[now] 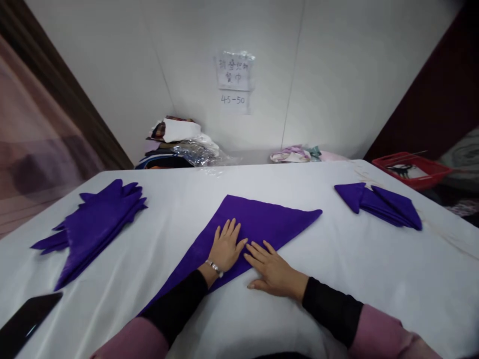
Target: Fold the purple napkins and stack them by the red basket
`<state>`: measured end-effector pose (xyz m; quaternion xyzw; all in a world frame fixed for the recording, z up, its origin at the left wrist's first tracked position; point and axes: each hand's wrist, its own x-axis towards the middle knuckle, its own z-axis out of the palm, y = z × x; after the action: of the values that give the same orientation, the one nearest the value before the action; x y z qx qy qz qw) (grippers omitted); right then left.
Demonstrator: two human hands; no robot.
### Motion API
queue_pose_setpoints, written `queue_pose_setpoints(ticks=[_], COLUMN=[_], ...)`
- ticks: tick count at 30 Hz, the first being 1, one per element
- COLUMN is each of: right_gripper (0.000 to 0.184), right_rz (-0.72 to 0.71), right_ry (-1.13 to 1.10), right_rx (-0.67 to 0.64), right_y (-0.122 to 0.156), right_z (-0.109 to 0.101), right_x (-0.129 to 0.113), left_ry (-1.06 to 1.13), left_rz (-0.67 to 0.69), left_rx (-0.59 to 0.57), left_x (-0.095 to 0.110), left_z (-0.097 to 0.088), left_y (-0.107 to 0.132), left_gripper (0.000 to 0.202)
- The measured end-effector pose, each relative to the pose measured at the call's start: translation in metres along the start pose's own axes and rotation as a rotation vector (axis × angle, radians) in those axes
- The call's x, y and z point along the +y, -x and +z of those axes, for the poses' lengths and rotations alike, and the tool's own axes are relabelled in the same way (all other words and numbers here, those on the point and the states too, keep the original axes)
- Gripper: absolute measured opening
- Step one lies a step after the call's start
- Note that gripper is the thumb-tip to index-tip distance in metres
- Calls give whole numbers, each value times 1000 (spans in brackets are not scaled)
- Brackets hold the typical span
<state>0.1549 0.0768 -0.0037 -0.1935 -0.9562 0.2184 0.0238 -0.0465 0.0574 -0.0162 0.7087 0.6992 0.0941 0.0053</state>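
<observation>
My spread, empty left hand point(225, 252) and right hand point(277, 274) touch purple cloth point(267, 217); tablecloth point(344, 264) borders its edges; paper point(232, 105) beyond reads "45-50".

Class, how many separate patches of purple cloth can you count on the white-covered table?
3: a fanned purple cloth pile on the left; a triangular purple cloth, centre, under the left hand; a folded purple cloth bundle on the right. Overlapping layers may hide individual cloths.
</observation>
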Motion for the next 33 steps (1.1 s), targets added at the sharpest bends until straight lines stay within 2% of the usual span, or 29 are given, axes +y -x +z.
queue_pose_setpoints(ticks=[5,8,15,24,33], right_gripper=[83,83,82,80,78], right_rz=[-2,-4,52,165,288], right_ry=[22,32,48,81,154], right_rx=[15,24,4,60,104], right_y=[1,3,19,47,62], right_z=[4,1,-8,-14,-21], right_x=[1,3,23,48,68], left_ry=[-2,-29,-58,-52,-57], left_rz=[125,148,151,160,149], left_rx=[-40,-33,-16,-9,-37], left_x=[14,14,13,11,12], left_z=[11,19,19,19,18], left_y=[38,48,45,45,43], left_gripper=[67,72,73,72,72])
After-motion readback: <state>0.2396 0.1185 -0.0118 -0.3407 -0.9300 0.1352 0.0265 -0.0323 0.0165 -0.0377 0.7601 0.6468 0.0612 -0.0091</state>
